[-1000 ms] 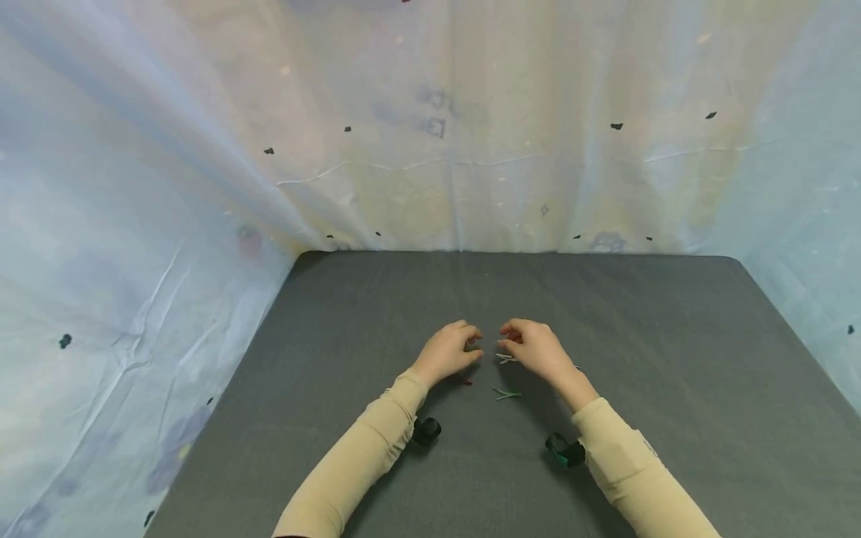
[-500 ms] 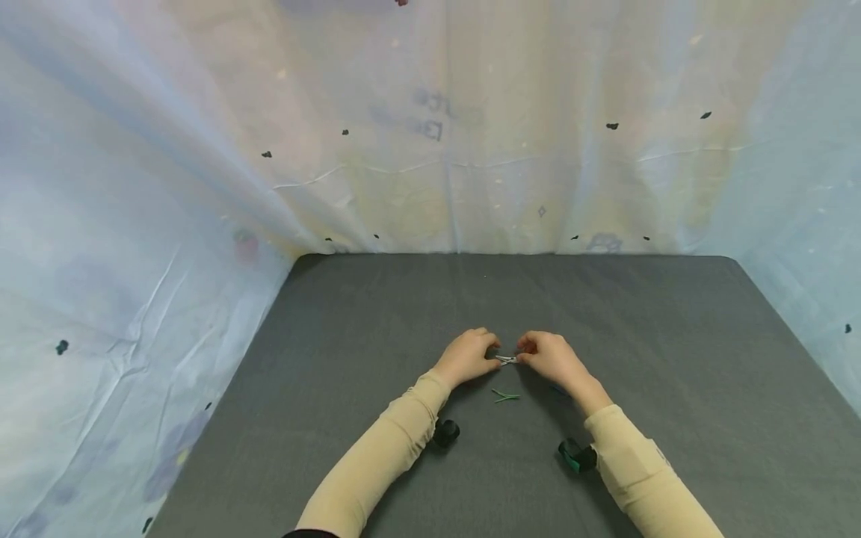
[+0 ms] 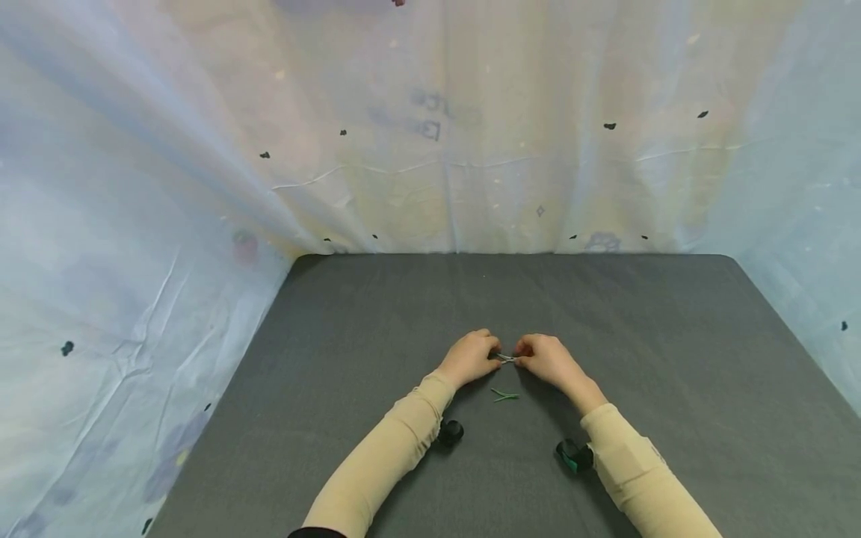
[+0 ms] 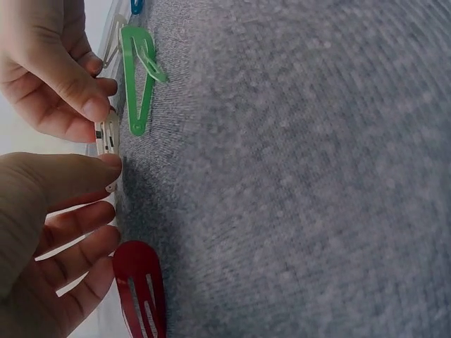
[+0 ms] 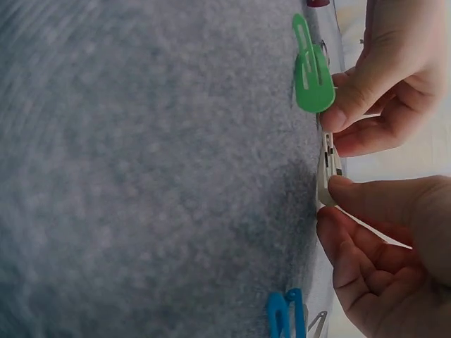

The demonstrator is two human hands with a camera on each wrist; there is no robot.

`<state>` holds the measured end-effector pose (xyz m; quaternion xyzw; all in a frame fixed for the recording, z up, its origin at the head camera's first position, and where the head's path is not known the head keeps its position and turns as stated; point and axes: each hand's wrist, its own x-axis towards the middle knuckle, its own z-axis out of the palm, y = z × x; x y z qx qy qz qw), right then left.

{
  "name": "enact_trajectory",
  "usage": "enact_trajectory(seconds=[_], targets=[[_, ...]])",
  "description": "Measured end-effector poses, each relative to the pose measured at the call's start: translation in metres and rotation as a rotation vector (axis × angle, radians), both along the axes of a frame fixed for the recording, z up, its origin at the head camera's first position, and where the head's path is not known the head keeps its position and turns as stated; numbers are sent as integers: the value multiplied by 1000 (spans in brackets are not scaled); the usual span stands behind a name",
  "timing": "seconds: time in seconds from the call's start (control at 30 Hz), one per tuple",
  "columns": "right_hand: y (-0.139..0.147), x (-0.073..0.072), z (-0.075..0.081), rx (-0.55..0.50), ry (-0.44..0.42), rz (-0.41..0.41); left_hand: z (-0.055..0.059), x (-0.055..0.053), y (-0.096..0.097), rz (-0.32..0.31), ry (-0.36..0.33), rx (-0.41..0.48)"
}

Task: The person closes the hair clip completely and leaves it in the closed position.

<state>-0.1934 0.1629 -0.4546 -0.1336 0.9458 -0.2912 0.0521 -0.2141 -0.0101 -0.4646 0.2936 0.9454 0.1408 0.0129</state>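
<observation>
A white snap hair clip point(image 3: 507, 359) spans the small gap between my two hands, just over the grey cloth. My left hand point(image 3: 471, 356) pinches one end with thumb and fingertips. At its other end my right hand point(image 3: 548, 360) pinches it the same way. Long slots show along the clip point(image 5: 329, 158) in the right wrist view. A green snap clip point(image 3: 504, 395), sprung open, lies on the cloth nearer to me. Close to the left hand's fingers in the left wrist view is a red snap clip point(image 4: 139, 282), hidden in the head view.
A blue snap clip point(image 5: 277, 317) lies near my right hand, with a pale clip point(image 5: 318, 324) beyond it. The grey cloth-covered table point(image 3: 377, 299) ends at a hanging patterned sheet point(image 3: 498, 149). Black wrist devices point(image 3: 572, 454) sit under both sleeves.
My left hand has moved right to the white clip, covering the red clip in the head view. Both hands now pinch the clip, which lay on the cloth below the right hand earlier.
</observation>
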Motion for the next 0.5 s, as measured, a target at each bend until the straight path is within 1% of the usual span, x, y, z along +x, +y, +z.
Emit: enact_trajectory(seconds=[0.23, 0.5], targets=[[0, 0, -3, 55, 34, -22, -1, 0, 1, 16, -7, 2], [-5, 1, -5, 82, 74, -77, -3, -2, 4, 24, 18, 0]])
